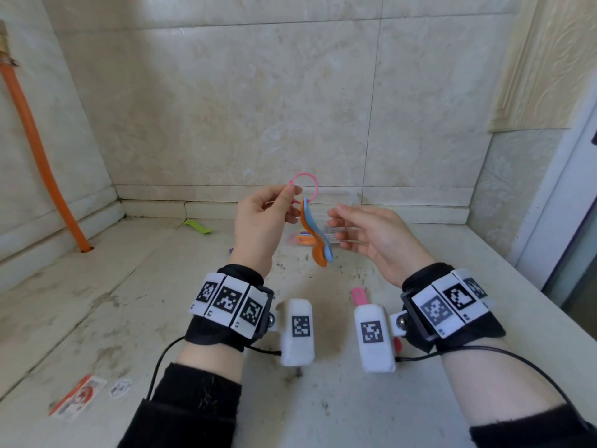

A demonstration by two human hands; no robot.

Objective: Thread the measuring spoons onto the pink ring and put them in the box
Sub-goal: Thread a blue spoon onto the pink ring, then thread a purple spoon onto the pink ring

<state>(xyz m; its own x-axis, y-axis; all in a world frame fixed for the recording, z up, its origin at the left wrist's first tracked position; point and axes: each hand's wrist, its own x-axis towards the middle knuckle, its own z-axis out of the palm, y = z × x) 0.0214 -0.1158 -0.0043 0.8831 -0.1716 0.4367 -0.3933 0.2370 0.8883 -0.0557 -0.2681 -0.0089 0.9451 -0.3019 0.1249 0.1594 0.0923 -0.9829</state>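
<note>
left hand [261, 224] holds the pink ring [316, 185] up above the worktop [129, 302], thumb and fingers [289, 192] pinching its left side. an orange spoon [318, 255] and a blue spoon [325, 242] hang from the ring's lower edge, nested together. right hand [371, 237] is just beside them, fingers loosely spread and holding nothing. a pink spoon [358, 295] lies on the worktop near the right wrist, partly hidden. a green spoon [197, 226] lies well apart, far left by the wall. what looks like a clear box [342, 197] stands behind the hands; outline faint.

judgement: threading is partway done, with at least two spoons left loose.

notes for the step:
- keep the ring's opening turned away from the hanging spoons so they cannot slide off. cannot tell where the opening is.
- take the pink spoon first, as it is nearest, gripping it close to the handle hole.
- steady the ring and bring the spoon to it, not the reverse.
- risk: tilting the ring lets the threaded pair slip.
</note>
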